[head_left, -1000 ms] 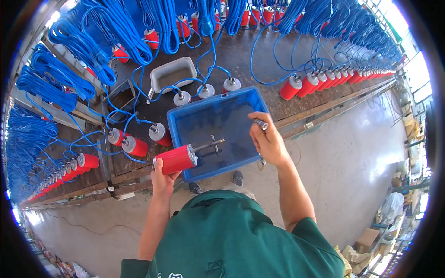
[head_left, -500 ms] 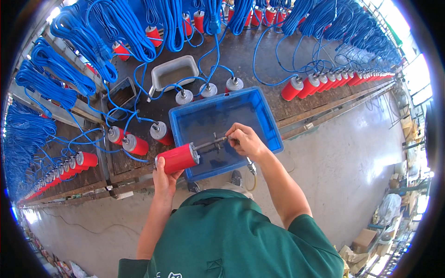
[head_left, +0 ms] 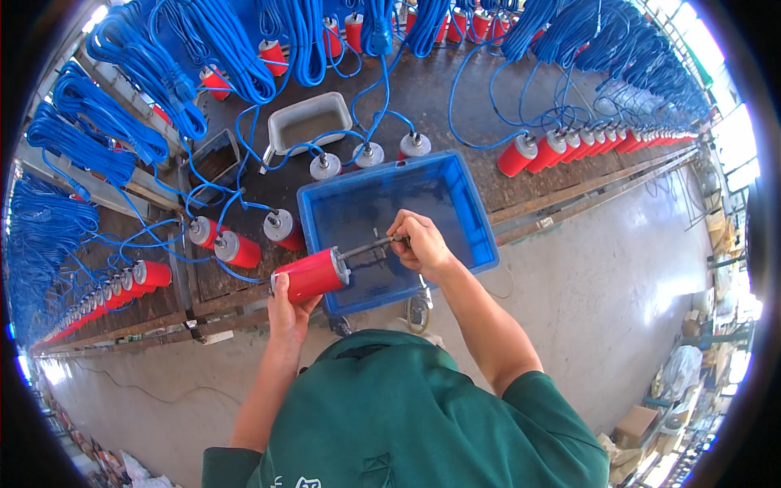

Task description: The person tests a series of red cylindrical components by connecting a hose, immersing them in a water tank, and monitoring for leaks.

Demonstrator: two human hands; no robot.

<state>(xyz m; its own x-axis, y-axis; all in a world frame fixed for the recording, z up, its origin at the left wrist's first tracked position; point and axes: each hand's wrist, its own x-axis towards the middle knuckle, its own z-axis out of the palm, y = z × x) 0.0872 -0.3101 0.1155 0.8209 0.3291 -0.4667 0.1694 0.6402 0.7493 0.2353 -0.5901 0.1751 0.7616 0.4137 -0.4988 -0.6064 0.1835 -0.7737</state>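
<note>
Overhead, a red cylinder (head_left: 310, 276) is gripped from below by the left hand (head_left: 286, 312), fingers wrapped around its rear end, and is held level over the near-left corner of a blue tray (head_left: 476, 218). A thin metal shaft (head_left: 368, 246) juts from the cylinder's grey front cap and is pinched at its tip by the right hand (head_left: 421, 244), whose fingers are closed narrowly around it. Both hands are kept above the tray, which is seen sitting at the front edge of a long dark desk (head_left: 455, 93). Just behind the tray, three grey-capped cylinders (head_left: 370, 154) are stood upright, each tied to a blue cable (head_left: 382, 89). A white basin (head_left: 309, 122) is set farther back, with a small dark box (head_left: 215, 161) beside it on the left. More red cylinders (head_left: 236, 248) are laid near the left hand, and long rows of them (head_left: 586, 142) are lined up along the desk on both sides. Coils of blue cable (head_left: 138, 65) are hung in bundles across the back. A green top (head_left: 407, 423) is worn by the person, seen from above over a grey floor (head_left: 634, 276).
</note>
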